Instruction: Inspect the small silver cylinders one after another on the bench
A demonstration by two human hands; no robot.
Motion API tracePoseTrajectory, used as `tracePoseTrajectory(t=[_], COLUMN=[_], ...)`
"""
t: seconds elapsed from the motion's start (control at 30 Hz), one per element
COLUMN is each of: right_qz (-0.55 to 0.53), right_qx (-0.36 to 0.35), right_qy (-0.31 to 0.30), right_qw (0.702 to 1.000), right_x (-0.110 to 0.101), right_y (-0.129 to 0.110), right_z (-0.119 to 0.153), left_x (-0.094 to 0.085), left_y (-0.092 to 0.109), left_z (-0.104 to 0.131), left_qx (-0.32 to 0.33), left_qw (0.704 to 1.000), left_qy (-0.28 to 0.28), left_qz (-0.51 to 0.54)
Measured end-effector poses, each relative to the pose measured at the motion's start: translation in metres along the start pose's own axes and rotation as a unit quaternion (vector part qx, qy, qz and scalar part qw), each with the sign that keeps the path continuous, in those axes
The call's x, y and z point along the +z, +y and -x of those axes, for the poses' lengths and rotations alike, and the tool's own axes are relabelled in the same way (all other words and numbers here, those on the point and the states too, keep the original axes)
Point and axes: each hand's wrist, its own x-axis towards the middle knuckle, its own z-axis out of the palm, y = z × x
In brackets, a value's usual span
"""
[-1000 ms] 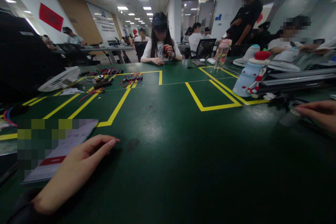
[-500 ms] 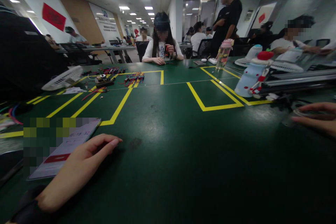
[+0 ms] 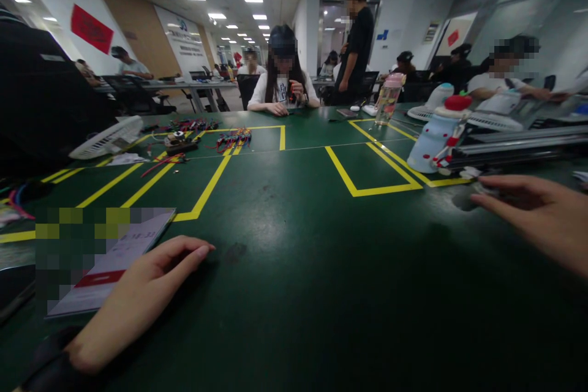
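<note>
My left hand [image 3: 151, 285] lies on the green table [image 3: 294, 294], thumb against curled fingers, with nothing visible in it. Partly beneath its wrist is a flat tablet-like screen [image 3: 105, 278] with a red bar across it. At the right, my right hand [image 3: 537, 208] is just above the table, thumb and fingers pinched on a small clear, greyish thing [image 3: 465, 198]. Blur keeps me from telling its kind. Just beyond that hand stand a light-blue bottle [image 3: 429, 141] with a red top and some dark metal rails [image 3: 514, 142].
Yellow tape lines [image 3: 388, 189] mark the table. Bundles of coloured wires [image 3: 235, 139] and a white fan [image 3: 110, 136] are at the left. A pink-lidded clear bottle [image 3: 389, 101] stands at the far right. Across the table sits a person [image 3: 282, 82]; another person [image 3: 358, 43] stands behind.
My right hand has come in from the right edge toward the middle, carrying the clear thing. My left hand has stayed put. The standing person has shifted left.
</note>
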Motion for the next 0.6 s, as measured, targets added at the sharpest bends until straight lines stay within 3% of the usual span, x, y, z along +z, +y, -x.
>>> tracePoseTrajectory(t=[0.07, 0.13, 0.27, 0.37, 0.47, 0.6], right_qz=[-0.094, -0.183, -0.317, -0.369, -0.395, -0.447], right_qx=[-0.076, -0.169, -0.273, -0.3, -0.284, -0.197], right_qy=[-0.029, -0.087, -0.191, -0.221, -0.241, -0.288], right_qw=[0.992, 0.964, 0.888, 0.851, 0.84, 0.824], right_x=[0.005, 0.014, 0.04, 0.055, 0.064, 0.074], right_y=[-0.058, -0.109, -0.181, -0.205, -0.21, -0.203], right_z=[0.012, 0.023, 0.041, 0.047, 0.05, 0.055], left_x=[0.0, 0.0, 0.0, 0.0, 0.005, 0.023], left_y=[0.002, 0.004, 0.002, -0.004, -0.003, 0.035], left_z=[0.001, 0.002, 0.002, -0.001, -0.003, 0.0], left_qx=[0.0, -0.002, 0.01, 0.022, 0.048, 0.166], left_qw=[1.0, 1.0, 1.0, 0.999, 0.998, 0.984], left_qy=[-0.007, -0.011, -0.012, -0.021, -0.027, -0.04], left_qz=[-0.004, -0.007, -0.013, -0.021, -0.036, -0.044])
